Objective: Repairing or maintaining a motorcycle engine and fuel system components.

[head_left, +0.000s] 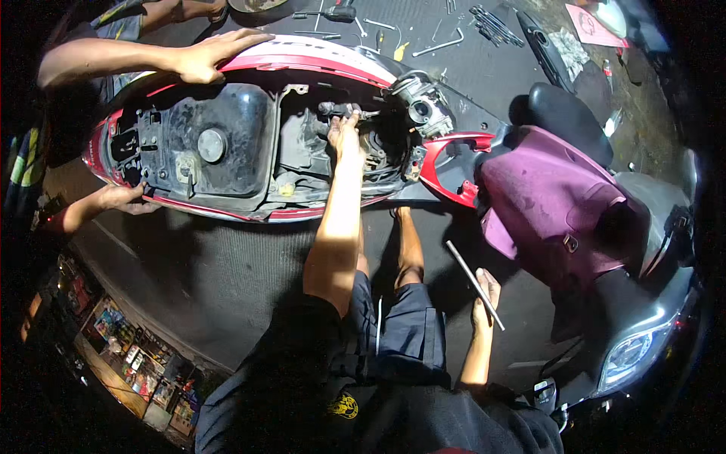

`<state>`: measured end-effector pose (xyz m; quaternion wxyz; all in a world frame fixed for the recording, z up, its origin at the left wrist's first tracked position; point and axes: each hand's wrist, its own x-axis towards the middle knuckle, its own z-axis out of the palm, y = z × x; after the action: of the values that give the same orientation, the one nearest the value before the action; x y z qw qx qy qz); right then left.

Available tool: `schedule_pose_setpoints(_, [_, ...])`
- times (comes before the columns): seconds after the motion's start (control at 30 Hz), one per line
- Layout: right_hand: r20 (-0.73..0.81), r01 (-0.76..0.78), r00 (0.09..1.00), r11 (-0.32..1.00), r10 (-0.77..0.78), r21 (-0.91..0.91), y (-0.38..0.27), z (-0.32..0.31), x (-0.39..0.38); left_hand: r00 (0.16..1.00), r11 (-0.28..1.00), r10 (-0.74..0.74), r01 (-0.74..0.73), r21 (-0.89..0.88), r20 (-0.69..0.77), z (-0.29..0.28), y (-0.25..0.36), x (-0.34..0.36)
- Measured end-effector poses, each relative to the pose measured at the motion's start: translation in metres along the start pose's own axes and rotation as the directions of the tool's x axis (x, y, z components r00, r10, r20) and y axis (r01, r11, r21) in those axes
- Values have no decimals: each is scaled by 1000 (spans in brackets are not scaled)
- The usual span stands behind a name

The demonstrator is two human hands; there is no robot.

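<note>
In front of me is a red scooter with its seat off, its body open. My left hand reaches into the bay, its fingers closed on a dark cylindrical part; their undersides are hidden. To the right of it sits a metal carburetor. My right hand grips a slim metal rod, tilted, below the scooter's body. Behind the bay lies the black fuel tank with its round cap.
A co-worker's hand rests on the far red side panel; another co-worker's hand holds the tail. Wrenches and screwdrivers lie on the far mat. A purple cloth covers the scooter's front.
</note>
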<state>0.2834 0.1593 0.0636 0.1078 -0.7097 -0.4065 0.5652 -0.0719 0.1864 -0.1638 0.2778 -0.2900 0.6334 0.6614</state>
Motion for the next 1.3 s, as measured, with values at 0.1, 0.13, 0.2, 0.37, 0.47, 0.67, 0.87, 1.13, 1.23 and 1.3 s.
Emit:
schedule_pose_setpoints(0.1, [-9, 34, 999, 999, -34, 30, 5, -6, 4, 989, 998, 24, -15, -68, 145, 7, -4, -4])
schedule_pose_setpoints(0.13, [-39, 1, 999, 1000, -1, 13, 8, -6, 7, 989, 998, 20, -11, -63, 150, 9, -5, -4])
schedule_pose_setpoints(0.2, [-5, 89, 996, 996, -89, -16, 10, -4, 12, 971, 998, 56, -56, -6, 232, 5, 1, 6])
schedule_pose_setpoints(0.37, [17, -79, 997, 996, 79, 50, 20, -2, 33, 970, 969, 118, -160, 188, 214, -4, -5, -7])
schedule_pose_setpoints(0.47, [-31, -18, 999, 986, 23, 166, 32, 10, 44, 965, 959, 76, -140, 247, 252, -14, 7, -11])
schedule_pose_setpoints(0.67, [4, -16, 1000, 989, 15, 145, 44, 15, 52, 944, 981, 52, -110, 162, 326, -14, 10, -11])
schedule_pose_setpoints(0.87, [-21, -30, 999, 999, 31, 21, 62, 14, 72, 981, 982, -169, 176, -72, 98, -6, 5, 7])
schedule_pose_setpoints(1.13, [-17, 180, 982, 952, -190, -247, 102, 35, 226, 920, 844, -366, 391, -368, 139, -11, 9, 4])
schedule_pose_setpoints(1.23, [48, 139, 990, 948, -131, -285, 70, 68, 265, 905, 905, -342, 390, -170, 251, -41, 15, 8])
schedule_pose_setpoints(1.3, [56, 124, 992, 914, -110, -386, 61, 82, 301, 865, 855, -443, 487, -177, 235, -43, 15, 7])
